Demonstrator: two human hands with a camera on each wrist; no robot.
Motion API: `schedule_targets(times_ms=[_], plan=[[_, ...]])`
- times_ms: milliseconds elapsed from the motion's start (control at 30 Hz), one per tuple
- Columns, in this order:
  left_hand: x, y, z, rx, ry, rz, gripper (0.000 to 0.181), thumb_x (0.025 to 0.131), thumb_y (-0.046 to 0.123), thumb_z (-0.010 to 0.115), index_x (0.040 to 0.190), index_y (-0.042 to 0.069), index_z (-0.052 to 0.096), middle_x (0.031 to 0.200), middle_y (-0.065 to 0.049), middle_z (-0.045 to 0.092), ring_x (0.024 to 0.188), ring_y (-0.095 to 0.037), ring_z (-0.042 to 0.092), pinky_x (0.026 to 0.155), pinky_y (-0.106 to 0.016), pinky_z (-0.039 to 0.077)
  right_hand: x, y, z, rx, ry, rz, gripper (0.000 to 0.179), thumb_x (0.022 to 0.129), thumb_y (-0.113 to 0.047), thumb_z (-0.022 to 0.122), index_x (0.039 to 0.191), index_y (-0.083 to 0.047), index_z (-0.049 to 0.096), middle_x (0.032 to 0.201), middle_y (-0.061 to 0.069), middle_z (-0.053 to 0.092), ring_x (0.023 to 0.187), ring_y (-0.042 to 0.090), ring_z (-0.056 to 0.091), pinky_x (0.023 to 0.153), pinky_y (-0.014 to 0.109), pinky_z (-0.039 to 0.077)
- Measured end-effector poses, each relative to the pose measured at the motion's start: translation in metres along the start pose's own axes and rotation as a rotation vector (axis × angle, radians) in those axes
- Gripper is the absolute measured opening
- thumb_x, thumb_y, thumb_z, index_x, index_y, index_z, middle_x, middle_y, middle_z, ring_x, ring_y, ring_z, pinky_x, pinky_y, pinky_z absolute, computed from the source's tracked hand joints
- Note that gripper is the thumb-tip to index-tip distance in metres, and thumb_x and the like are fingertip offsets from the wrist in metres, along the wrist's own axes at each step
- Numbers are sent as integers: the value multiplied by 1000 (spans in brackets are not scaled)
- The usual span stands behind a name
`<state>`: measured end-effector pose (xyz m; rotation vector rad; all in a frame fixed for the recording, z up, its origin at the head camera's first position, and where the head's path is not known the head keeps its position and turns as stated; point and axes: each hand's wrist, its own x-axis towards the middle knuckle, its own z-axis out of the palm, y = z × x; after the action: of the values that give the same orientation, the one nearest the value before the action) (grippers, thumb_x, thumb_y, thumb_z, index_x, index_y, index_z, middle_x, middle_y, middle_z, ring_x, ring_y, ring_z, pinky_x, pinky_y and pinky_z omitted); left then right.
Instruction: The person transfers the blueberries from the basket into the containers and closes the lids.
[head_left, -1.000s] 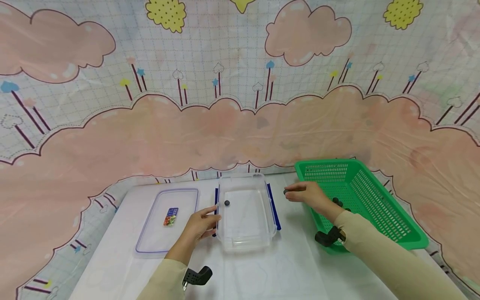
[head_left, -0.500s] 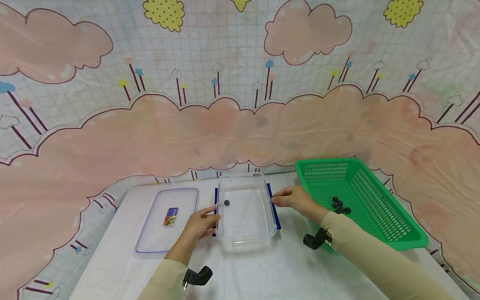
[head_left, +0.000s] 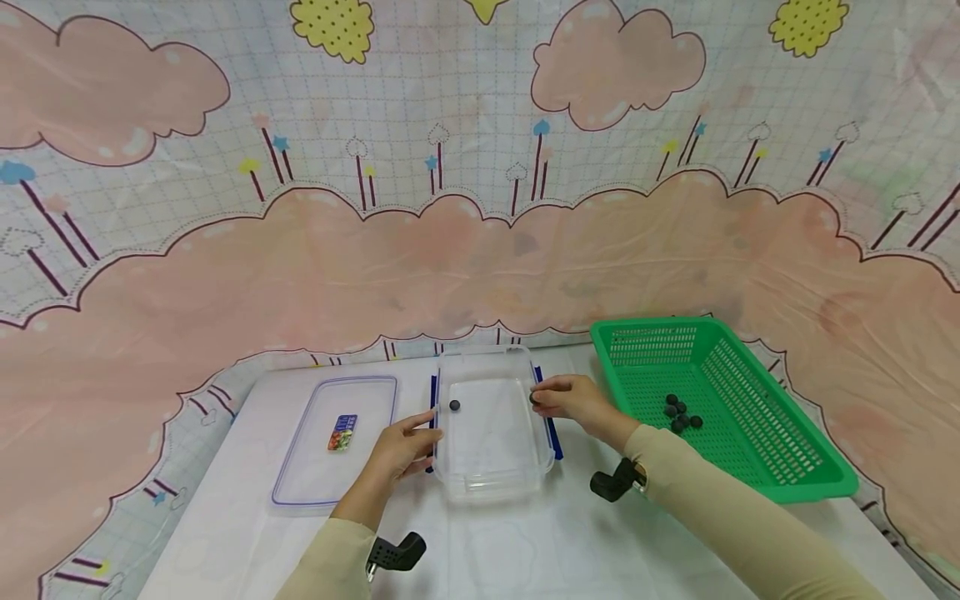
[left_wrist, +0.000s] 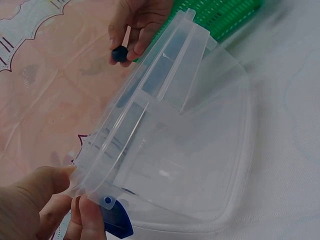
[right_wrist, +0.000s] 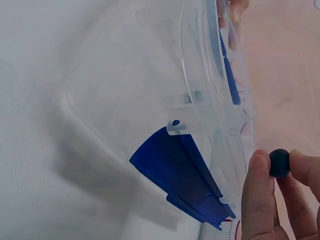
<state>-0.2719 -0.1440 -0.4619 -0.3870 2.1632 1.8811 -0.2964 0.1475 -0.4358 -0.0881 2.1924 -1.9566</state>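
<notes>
A clear plastic food container (head_left: 495, 450) stands mid-table, its blue side latches (right_wrist: 175, 175) folded down. My left hand (head_left: 402, 450) holds its left rim, thumb on top and fingers against the outside, as the left wrist view shows. Between thumb and fingertips my right hand (head_left: 573, 402) pinches a small dark ball (right_wrist: 280, 163), at the container's right rim. Another dark ball (head_left: 454, 406) lies inside the container, toward its left side.
To the right is a green perforated basket (head_left: 651, 325) with several dark balls (head_left: 678, 414) on its floor. A clear lid (head_left: 303, 479) with a blue edge and a printed label (head_left: 342, 433) lies flat at the left. A patterned cloth (head_left: 480, 275) hangs behind the table.
My right hand has travelled left from beside the basket to the container's right rim, carrying the ball. My left hand stays on the left rim.
</notes>
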Motion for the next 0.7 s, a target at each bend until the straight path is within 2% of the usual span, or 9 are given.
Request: schedule_targets(times_ms=[100,300,533,700], plan=[[-1,0,0,10,1,3,51,89,12,72,138,8,57,107,-11,65,81,-13,62,64,-23,58,2,-1,1,13,12,13,30,94,1,62,118,18,59,95,13,71,79,12,70,80,30,59],[-1,0,0,20,-6,13,51,90,11,71,139,7,56,108,-12,64,83,-15,62,66,-23,59,5,-6,6,-34,20,46,29,95,-5,63,116,14,63,101,18,71,80,12,71,80,29,59],[0,2,0,20,-10,4,51,90,11,71,138,8,57,107,-11,64,81,-14,62,64,-23,58,12,-12,17,-49,51,78,27,94,-6,66,112,15,66,97,18,72,73,10,70,75,27,60],[0,2,0,18,-10,0,51,90,11,71,139,8,56,107,-11,64,82,-14,62,65,-23,58,19,-13,24,-28,44,84,27,94,-4,64,113,16,65,95,17,72,72,9,68,75,26,59]])
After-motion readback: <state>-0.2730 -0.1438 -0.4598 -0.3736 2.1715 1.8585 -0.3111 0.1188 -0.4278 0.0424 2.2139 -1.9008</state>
